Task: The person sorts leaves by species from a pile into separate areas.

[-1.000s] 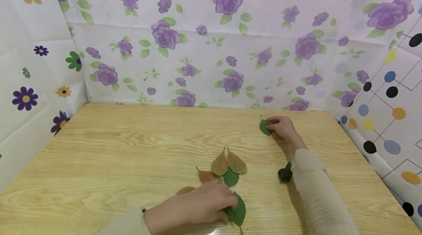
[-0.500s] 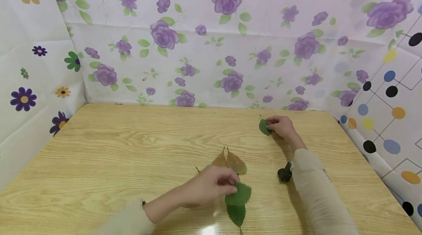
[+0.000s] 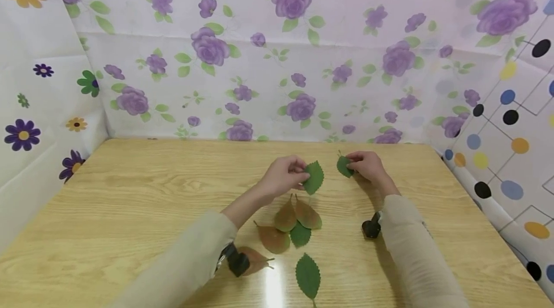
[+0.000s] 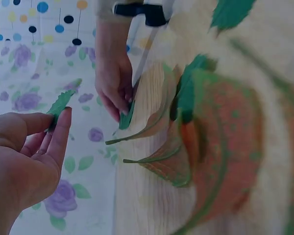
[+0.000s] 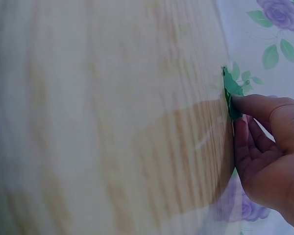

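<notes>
My left hand (image 3: 283, 177) pinches a green serrated leaf (image 3: 314, 178) between thumb and fingers, held above the table behind the leaf group. Near the back right, my right hand (image 3: 365, 164) pinches a smaller green leaf (image 3: 344, 166) by its edge, close to the tabletop. Below the left hand lie two reddish-brown leaves, one on the left (image 3: 285, 216) and one on the right (image 3: 308, 214), stems pointing away. A green leaf (image 3: 300, 235) is partly tucked under them, and another brownish leaf (image 3: 274, 239) lies to the left. The left wrist view shows the pinched leaf (image 4: 60, 105) edge-on.
A single green leaf (image 3: 308, 277) lies near the front. Further left, brownish leaf material (image 3: 255, 261) is partly hidden by the left wrist's black camera (image 3: 237, 262). The wooden table (image 3: 173, 178) meets a flowered cloth (image 3: 255, 72) at the back.
My left hand has lifted a green leaf from the front of the table and carried it away to the back, beside the right hand. The right hand has kept its place and its leaf.
</notes>
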`<move>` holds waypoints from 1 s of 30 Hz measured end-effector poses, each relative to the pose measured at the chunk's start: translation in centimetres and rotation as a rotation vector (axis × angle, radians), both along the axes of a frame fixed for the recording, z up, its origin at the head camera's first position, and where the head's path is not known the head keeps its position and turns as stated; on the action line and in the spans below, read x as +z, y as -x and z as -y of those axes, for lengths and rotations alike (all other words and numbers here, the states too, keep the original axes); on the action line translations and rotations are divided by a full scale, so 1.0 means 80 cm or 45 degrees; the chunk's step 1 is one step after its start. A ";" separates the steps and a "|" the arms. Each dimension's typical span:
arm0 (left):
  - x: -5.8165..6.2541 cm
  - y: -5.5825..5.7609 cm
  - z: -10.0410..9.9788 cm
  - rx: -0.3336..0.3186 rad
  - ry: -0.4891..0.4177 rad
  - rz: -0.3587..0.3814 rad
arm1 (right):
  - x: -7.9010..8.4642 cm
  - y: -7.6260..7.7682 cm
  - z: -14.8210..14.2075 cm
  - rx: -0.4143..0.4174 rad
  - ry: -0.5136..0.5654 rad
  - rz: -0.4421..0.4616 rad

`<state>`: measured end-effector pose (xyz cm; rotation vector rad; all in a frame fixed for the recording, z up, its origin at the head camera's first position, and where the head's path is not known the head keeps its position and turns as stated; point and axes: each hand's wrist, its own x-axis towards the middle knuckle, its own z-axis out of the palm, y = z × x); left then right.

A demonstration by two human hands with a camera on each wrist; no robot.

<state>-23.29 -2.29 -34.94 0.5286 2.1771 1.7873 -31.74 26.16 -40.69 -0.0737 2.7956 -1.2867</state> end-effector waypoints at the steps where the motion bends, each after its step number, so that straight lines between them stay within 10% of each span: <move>1: 0.001 0.007 -0.005 0.014 0.000 0.001 | 0.000 0.001 0.000 0.000 -0.001 0.000; 11: -0.005 0.069 -0.048 0.177 0.012 0.130 | -0.002 0.001 -0.003 -0.031 -0.004 -0.034; 17: -0.014 0.082 -0.080 0.241 -0.028 0.130 | 0.001 0.003 -0.002 -0.053 0.021 -0.044; 30: -0.032 0.110 -0.110 0.358 0.285 0.112 | -0.002 -0.001 -0.002 -0.085 0.037 -0.029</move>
